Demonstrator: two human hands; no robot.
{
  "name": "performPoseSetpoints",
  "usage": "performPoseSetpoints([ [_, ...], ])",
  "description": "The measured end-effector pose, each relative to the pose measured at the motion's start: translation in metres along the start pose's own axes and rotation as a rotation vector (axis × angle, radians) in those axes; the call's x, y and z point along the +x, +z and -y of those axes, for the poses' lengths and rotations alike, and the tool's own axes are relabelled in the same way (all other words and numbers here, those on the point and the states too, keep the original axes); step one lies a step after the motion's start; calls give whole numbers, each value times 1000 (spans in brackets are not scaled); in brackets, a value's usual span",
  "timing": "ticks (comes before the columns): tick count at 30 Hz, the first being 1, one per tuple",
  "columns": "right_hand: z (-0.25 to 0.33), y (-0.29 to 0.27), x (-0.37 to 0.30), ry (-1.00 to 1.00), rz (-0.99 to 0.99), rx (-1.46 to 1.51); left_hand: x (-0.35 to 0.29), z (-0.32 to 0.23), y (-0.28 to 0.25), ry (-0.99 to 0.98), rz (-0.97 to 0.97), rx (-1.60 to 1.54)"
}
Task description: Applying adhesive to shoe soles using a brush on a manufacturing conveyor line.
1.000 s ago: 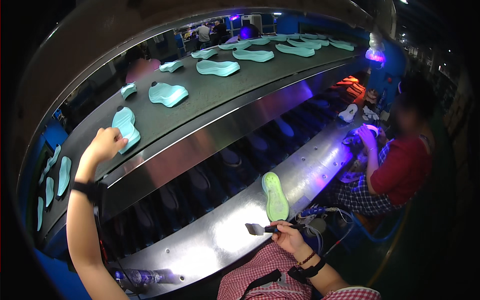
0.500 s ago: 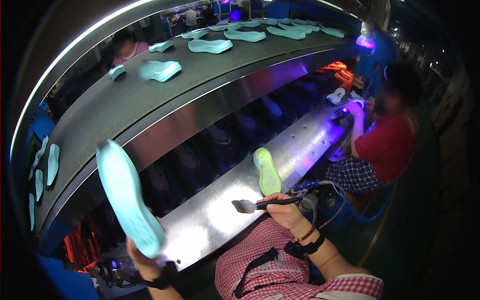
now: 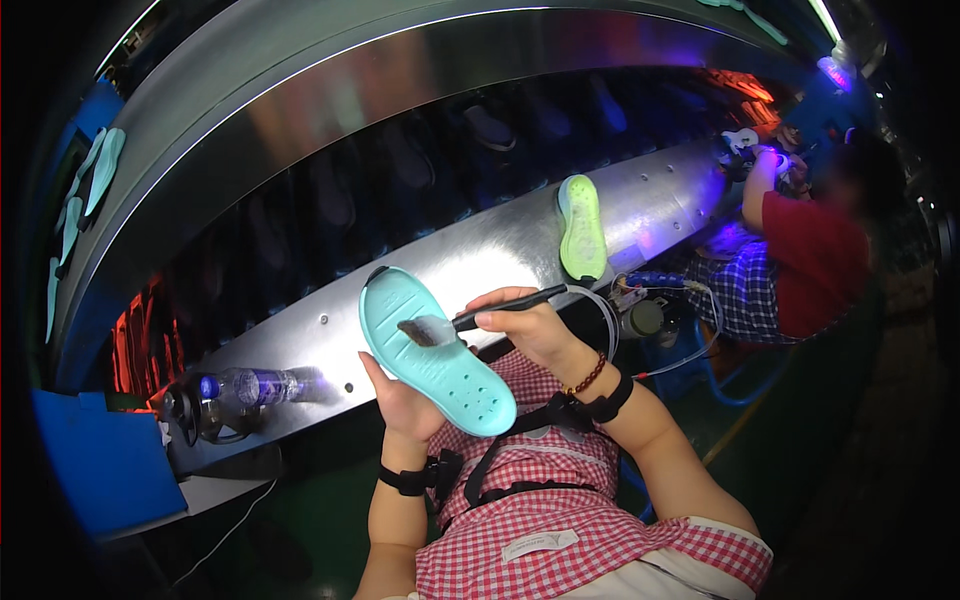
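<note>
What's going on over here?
A person's left hand holds up a turquoise shoe sole, while the right hand holds a black-handled brush, its bristles over the sole's face. A yellow-green sole lies beyond, on the metal ledge, with a bottle at the ledge's left end. To the right, a co-worker in red handles something in purple light, too unclear to identify.

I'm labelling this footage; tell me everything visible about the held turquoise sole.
The turquoise sole looks like moulded foam, with cross grooves, small holes toward its lower-right end and a dark tip at its upper-left end. The left hand holds it slanted from below; a brush seems to touch its grooved face. Its underside is hidden.
</note>
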State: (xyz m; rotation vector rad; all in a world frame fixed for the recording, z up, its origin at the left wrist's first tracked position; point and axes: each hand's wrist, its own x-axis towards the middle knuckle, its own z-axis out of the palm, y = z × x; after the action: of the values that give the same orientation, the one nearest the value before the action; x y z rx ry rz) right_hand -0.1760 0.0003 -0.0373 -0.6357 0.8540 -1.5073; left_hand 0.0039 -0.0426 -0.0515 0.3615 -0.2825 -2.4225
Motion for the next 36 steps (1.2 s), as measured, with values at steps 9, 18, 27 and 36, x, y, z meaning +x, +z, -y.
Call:
performPoseSetpoints([
  [9,8,28,20,-76,-22,-317,1,13,-4,4,99,14],
  [18,20,37,-35,-374,450,-1060,3,-17,-8,245,-212,207],
  [27,58,51,-24,-123,45,-550,-5,6,22,60,-19,170],
  [36,55,38,-32,-231,244,-677,-2,1,32,283,-167,238],
])
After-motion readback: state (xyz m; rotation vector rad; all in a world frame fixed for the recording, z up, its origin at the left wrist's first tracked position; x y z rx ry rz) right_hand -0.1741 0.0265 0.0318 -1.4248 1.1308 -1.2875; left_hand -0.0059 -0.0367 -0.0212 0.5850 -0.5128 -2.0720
